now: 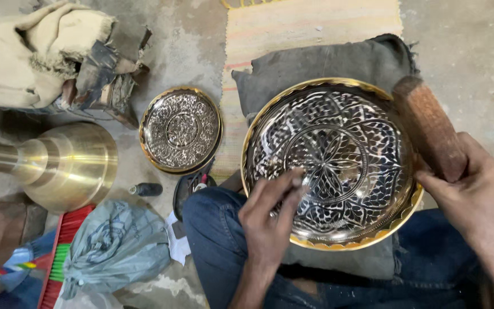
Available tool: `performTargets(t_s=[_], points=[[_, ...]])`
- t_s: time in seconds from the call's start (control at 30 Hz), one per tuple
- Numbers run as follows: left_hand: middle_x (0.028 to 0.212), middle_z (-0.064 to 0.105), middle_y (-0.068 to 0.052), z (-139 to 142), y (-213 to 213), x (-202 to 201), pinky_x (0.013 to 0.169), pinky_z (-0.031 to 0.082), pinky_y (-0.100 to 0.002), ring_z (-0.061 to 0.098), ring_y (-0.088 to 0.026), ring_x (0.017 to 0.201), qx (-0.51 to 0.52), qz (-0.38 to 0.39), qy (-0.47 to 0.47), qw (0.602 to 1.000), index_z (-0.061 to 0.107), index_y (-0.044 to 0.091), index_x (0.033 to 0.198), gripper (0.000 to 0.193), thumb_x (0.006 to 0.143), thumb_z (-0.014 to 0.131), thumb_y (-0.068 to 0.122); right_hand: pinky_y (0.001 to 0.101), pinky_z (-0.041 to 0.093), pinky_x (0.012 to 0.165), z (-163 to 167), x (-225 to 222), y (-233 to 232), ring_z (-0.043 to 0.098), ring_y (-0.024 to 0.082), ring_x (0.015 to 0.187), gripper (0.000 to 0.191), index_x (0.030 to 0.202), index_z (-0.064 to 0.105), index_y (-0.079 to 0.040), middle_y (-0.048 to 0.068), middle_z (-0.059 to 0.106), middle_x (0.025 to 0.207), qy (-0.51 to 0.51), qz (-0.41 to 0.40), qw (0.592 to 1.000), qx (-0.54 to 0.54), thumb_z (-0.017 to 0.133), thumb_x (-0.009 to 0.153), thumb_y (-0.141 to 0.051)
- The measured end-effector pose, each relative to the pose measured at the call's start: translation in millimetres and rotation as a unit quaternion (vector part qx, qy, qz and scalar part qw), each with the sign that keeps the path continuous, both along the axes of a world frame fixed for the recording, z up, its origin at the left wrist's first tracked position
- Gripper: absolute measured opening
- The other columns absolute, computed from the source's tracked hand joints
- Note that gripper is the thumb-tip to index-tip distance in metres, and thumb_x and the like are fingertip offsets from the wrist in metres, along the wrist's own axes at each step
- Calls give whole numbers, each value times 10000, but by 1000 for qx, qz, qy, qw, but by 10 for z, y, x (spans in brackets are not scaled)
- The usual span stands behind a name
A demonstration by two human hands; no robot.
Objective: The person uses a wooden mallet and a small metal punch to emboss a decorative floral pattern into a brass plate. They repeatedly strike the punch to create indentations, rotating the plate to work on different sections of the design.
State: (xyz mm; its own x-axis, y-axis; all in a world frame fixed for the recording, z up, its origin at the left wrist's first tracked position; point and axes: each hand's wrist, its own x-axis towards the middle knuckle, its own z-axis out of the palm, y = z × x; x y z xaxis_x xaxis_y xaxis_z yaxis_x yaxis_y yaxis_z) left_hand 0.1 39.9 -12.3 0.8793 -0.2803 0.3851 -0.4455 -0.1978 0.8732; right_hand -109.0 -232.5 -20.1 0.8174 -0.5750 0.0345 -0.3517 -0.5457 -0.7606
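A large engraved metal plate (338, 109) with a gold rim and a flower pattern lies on a dark grey cushion (310, 63) over my lap. My left hand (267, 220) pinches a small thin tool whose tip rests on the plate's surface near its centre. My right hand (475, 194) grips a brown wooden mallet (430, 126), which is raised beside the plate's right rim.
A smaller engraved plate (181, 130) lies on the floor to the left. Further left are a brass bell-shaped vessel (67, 163), a bundle of cloth (35, 54), a grey plastic bag (112, 246), a red brush (64, 240) and a striped mat (310, 26).
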Motion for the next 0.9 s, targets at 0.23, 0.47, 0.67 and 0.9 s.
performTargets(t_s=[0.23, 0.47, 0.67, 0.9], points=[[1054, 763, -79, 179, -86, 451, 703, 633, -290, 764, -137, 877, 49, -79, -3, 996, 731, 109, 1257, 329, 932, 780, 89, 289, 536, 779, -6, -349, 428, 661, 117, 876, 355, 1208, 650, 33, 98, 738, 1004, -43, -115, 985, 124, 759, 899, -103], [938, 790, -69, 258, -268, 302, 634, 612, -295, 758, -141, 768, 28, -36, 108, 993, 736, 104, 1232, 318, 920, 775, 155, 349, 532, 709, 47, -487, 499, 662, 163, 749, 393, 1184, 649, -26, 162, 730, 871, 46, -114, 992, -15, 805, 874, -212], [948, 780, -82, 118, -544, 242, 682, 677, -276, 783, -140, 838, -9, -76, 184, 980, 671, 67, 1245, 306, 965, 709, 182, 395, 568, 715, 244, -554, 772, 709, 271, 705, 375, 1168, 658, -53, 178, 696, 824, 230, -140, 962, -48, 829, 883, -228], [983, 785, -112, 95, -460, 220, 701, 664, -293, 786, -158, 864, -13, -81, 107, 991, 666, 44, 1225, 281, 966, 727, 138, 415, 596, 672, 440, -541, 514, 733, 289, 771, 469, 1274, 625, -47, 186, 723, 980, 115, -40, 979, -165, 759, 833, -138]])
